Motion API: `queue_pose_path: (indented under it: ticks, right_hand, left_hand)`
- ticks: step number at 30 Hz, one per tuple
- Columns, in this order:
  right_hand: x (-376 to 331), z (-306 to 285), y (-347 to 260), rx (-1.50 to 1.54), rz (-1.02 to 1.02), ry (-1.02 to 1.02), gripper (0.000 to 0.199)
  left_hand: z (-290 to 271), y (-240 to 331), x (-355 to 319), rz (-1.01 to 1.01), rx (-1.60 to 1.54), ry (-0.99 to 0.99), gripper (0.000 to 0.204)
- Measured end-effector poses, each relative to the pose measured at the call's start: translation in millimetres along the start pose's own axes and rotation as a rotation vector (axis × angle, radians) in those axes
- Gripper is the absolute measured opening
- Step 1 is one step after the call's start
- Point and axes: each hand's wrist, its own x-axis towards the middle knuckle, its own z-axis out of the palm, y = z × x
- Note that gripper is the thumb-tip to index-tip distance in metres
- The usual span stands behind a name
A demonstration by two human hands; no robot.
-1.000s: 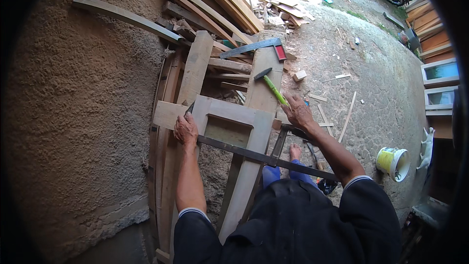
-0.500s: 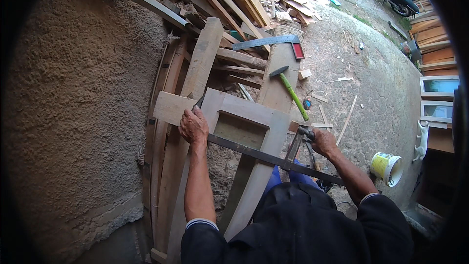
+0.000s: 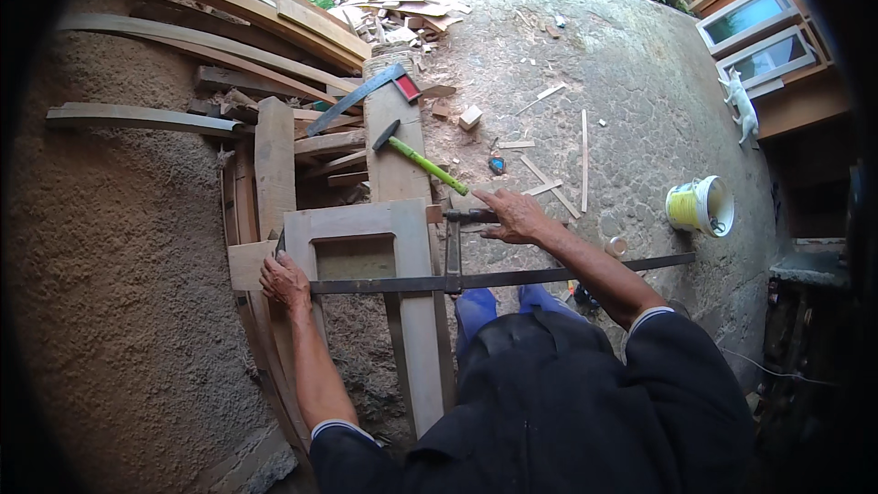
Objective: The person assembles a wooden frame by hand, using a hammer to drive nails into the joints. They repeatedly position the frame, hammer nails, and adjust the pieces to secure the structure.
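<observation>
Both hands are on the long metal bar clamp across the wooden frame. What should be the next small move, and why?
Probably turn the clamp's handle with the right hand to tighten it. The long dark metal bar clamp already spans the pale wooden frame, the left hand steadies its far end at the frame's edge, and the green-handled hammer lies unused on the board.

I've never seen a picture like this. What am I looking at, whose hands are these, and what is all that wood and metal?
No machine here: a camera worn on a person's head looks down, and its wide lens bends straight edges. The left hand grips the end of a long metal bar clamp laid across a wooden frame. The right hand rests on the clamp's screw handle. Beyond lie a green-handled hammer, a square with a red end, and planks. A yellow bucket stands on the ground at right.
</observation>
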Motion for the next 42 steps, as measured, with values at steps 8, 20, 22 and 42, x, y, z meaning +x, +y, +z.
queue_pose_path:
  ticks: [8, 20, 22, 42]
  right_hand:
    - [-142, -36, 54, 0.526, -0.006, 0.579, 0.042]
    - [-325, 161, 135, 0.414, 0.171, -0.064, 0.034]
    - [-336, 192, 158, 0.423, 0.323, -0.104, 0.036]
    - [-248, 381, 366, 0.391, 0.908, 0.049, 0.035]
  left_hand:
    - [-22, 9, -89, 0.227, -0.167, 0.301, 0.048]
    - [-71, 176, -386, 0.589, -0.622, 0.101, 0.037]
    - [-63, 185, -420, 0.684, -0.785, -0.04, 0.029]
    - [266, 125, -478, -0.186, -0.998, -0.549, 0.039]
